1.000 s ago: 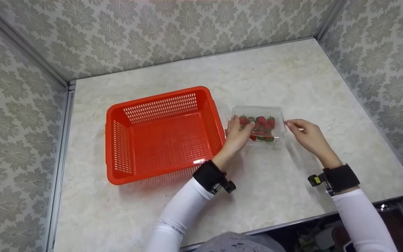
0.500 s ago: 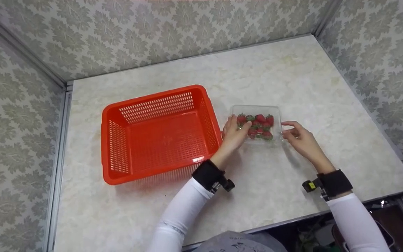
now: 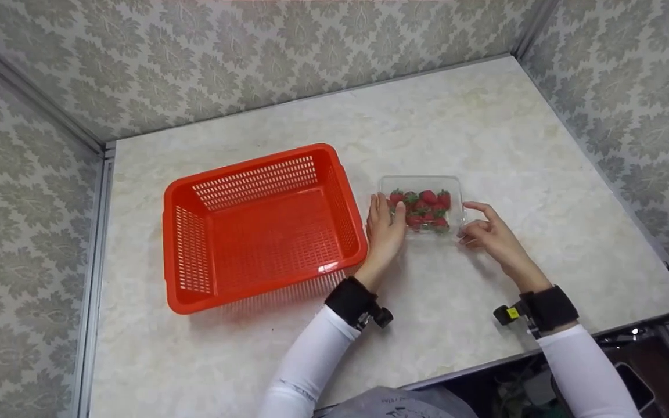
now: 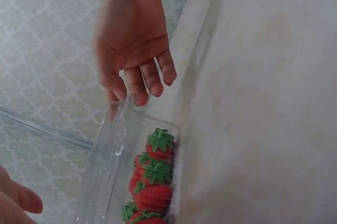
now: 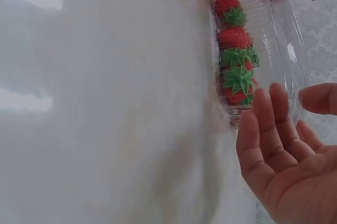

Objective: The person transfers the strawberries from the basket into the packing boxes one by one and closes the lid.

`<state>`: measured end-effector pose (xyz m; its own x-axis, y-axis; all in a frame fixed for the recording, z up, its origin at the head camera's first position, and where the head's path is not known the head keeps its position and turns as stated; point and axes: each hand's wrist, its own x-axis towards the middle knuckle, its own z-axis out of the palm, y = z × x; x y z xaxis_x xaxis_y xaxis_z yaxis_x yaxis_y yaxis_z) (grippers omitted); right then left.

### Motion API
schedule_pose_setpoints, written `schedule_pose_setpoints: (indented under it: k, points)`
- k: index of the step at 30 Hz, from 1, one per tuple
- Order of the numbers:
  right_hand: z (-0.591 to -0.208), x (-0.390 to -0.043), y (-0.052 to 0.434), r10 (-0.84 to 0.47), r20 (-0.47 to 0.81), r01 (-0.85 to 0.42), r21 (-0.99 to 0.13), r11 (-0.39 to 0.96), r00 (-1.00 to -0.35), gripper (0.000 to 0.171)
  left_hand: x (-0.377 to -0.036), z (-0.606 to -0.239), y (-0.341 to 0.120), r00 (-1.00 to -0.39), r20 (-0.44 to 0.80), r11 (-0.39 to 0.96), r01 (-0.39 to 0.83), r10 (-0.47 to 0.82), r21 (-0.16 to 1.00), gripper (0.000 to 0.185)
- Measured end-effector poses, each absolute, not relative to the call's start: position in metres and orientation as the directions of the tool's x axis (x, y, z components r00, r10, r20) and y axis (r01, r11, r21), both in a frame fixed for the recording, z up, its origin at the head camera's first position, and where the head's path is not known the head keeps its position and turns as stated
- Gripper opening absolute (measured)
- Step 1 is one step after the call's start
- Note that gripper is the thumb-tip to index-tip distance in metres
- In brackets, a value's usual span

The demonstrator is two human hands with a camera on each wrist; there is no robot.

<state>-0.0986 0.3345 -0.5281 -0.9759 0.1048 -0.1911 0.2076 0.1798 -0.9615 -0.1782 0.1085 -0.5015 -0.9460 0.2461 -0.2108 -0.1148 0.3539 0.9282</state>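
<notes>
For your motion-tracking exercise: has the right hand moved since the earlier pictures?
Yes. The right hand has come down from the far right corner of the strawberry box to its near right corner, closer to the table's front edge.

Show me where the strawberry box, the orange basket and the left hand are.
clear strawberry box (image 3: 455, 184): head view, bare far right corner of its lid.
orange basket (image 3: 253, 161): head view, far rim.
left hand (image 3: 382, 229): head view, back of the hand, beside the box's left side.
</notes>
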Motion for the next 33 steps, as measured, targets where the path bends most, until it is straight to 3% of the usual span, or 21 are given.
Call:
schedule_pose_setpoints:
  k: [6,15,21,33]
  points:
    - [-0.532,-0.097,0.333,0.149,-0.186,0.196,-0.979,0.056,-0.971,0.054,-0.176,-0.519,0.108,-0.974,-0.111,0.145,-0.083,0.198,0.986,0.053]
    - [-0.535,-0.098,0.334,0.197,-0.195,0.197,-0.980,-0.011,-0.961,0.051,-0.186,-0.547,0.114,-1.000,0.004,-0.204,0.007,-0.015,0.979,0.030]
    - [-0.536,-0.098,0.338,0.217,-0.191,0.181,-0.981,-0.063,-0.957,0.050,-0.192,-0.551,0.110,-1.000,-0.009,-0.191,-0.006,-0.016,0.982,0.022]
    - [-0.540,-0.097,0.338,0.229,-0.188,0.183,-0.982,-0.042,-0.955,0.054,-0.194,-0.552,0.104,-1.000,-0.011,-0.133,-0.015,0.029,0.991,0.021]
